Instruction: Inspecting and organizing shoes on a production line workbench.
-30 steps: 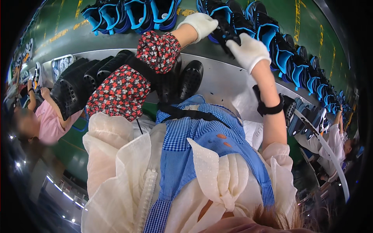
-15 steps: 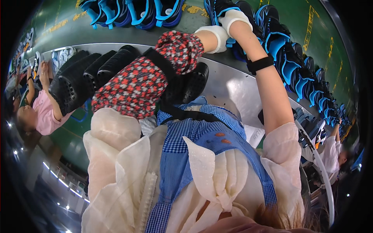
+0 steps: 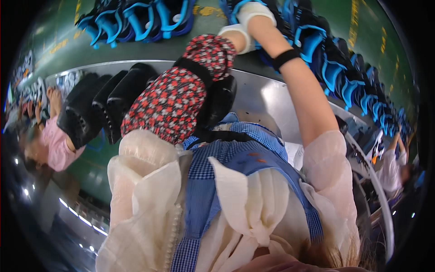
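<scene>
Both my hands wear white gloves and reach to the far side of the belt, close together at the top of the view. My left hand [image 3: 239, 37], below a red floral oversleeve [image 3: 163, 97], is against a black and blue shoe [image 3: 266, 56]. Just beyond it, my right hand [image 3: 256, 12] lies over the same shoe or one beside it; I cannot tell which. A black band [image 3: 286, 59] circles my right wrist. The fingers of both hands are hidden by gloves and shoes, so their grip does not show.
Black and blue shoes [image 3: 310, 38] line the green belt [image 3: 59, 43] to the right, and several more [image 3: 140, 18] stand at the far left. Black shoe lasts or moulds [image 3: 81, 109] lie along the metal ledge [image 3: 249, 88]. Other people [image 3: 59, 140] work at both sides.
The shoes, the ledge and both my hands sit a little further left in view. My hands also appear slightly higher, still close together at the shoes.
</scene>
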`<state>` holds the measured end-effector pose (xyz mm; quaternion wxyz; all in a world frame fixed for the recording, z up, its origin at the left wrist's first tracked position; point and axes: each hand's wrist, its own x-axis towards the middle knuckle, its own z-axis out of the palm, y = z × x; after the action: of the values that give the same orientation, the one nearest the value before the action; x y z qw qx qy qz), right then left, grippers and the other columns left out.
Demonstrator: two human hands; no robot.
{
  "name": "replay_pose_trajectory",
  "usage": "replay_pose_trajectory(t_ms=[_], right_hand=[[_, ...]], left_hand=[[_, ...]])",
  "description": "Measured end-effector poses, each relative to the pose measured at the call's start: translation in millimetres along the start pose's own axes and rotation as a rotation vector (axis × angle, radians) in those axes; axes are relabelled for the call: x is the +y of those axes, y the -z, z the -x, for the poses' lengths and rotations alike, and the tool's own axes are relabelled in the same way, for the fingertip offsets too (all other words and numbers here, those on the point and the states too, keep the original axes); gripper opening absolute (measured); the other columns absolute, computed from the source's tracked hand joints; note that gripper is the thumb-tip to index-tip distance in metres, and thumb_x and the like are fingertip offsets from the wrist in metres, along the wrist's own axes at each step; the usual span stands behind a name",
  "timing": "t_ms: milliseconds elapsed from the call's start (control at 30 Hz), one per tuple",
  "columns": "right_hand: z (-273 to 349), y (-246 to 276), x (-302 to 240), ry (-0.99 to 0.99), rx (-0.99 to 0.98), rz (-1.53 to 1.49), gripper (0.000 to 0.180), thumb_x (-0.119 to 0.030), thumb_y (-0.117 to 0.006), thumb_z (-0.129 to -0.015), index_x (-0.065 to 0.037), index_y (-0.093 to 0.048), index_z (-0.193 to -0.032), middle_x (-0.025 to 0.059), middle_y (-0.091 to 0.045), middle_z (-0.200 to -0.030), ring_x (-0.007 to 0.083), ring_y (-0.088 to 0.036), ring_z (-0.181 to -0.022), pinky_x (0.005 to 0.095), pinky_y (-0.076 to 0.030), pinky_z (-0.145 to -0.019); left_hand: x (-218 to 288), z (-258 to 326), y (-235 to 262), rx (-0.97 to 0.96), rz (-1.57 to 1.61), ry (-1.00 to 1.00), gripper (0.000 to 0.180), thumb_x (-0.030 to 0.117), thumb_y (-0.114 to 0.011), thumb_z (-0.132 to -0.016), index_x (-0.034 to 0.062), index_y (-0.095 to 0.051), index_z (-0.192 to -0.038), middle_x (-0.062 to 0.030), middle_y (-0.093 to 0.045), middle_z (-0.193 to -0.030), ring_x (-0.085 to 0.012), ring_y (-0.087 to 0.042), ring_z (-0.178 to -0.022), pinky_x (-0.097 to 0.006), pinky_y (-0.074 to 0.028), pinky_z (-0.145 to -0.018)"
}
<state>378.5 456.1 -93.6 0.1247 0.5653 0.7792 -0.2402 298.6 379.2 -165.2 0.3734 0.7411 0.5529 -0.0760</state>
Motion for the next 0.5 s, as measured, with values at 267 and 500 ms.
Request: replay_pose_trajectory(t_ms=[267,500], right_hand=[[122,30,19,0.268,0.305,-0.429,0.035,-0.030,-0.052,-0.083,-0.008,-0.056,-0.111,0.0148,-0.062,-0.098,0.0315,-0.057,-0.096,0.0367,-0.045,-0.083],[316,11,173,-0.103,0.671,-0.467,0.020,-0.016,-0.052,-0.084,-0.008,-0.062,-0.100,0.0114,-0.063,-0.095,0.0282,-0.058,-0.090,0.0354,-0.046,-0.081]], left_hand=[[53,38,77,-0.182,-0.314,-0.246,0.038,0.036,-0.046,-0.088,0.0142,-0.055,-0.117,-0.0124,-0.049,-0.127,-0.0261,-0.043,-0.120,-0.035,-0.033,-0.100],[22,60,88,-0.181,-0.433,0.024,0.058,0.035,-0.059,-0.079,0.0078,-0.045,-0.128,-0.0176,-0.052,-0.116,-0.0338,-0.051,-0.107,-0.038,-0.042,-0.091]])
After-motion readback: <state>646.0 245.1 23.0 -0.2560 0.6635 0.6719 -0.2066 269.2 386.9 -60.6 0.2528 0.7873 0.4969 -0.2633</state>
